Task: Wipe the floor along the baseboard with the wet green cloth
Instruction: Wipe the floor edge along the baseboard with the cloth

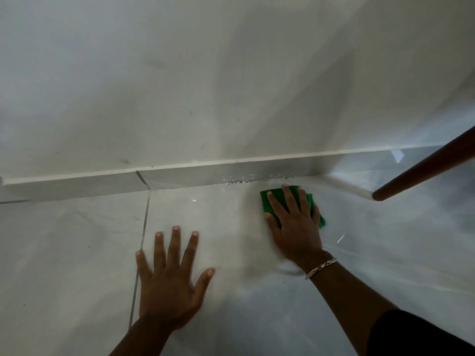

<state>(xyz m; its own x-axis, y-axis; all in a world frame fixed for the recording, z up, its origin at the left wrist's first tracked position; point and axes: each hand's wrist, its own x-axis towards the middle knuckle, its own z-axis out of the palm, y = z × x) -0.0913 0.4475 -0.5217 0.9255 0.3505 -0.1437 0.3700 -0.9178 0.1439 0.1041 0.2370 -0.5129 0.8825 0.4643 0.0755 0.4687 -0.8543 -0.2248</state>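
The green cloth lies flat on the glossy pale floor, just below the white baseboard. My right hand presses down on it with fingers spread, covering most of it; a chain bracelet is on that wrist. Dark specks and white flecks sit along the joint between baseboard and floor, just left of the cloth. My left hand rests flat on the floor to the left, fingers apart, holding nothing.
A brown wooden leg slants down from the right edge and ends near the baseboard right of the cloth. A grout line runs down the floor beside my left hand. The white wall fills the upper half.
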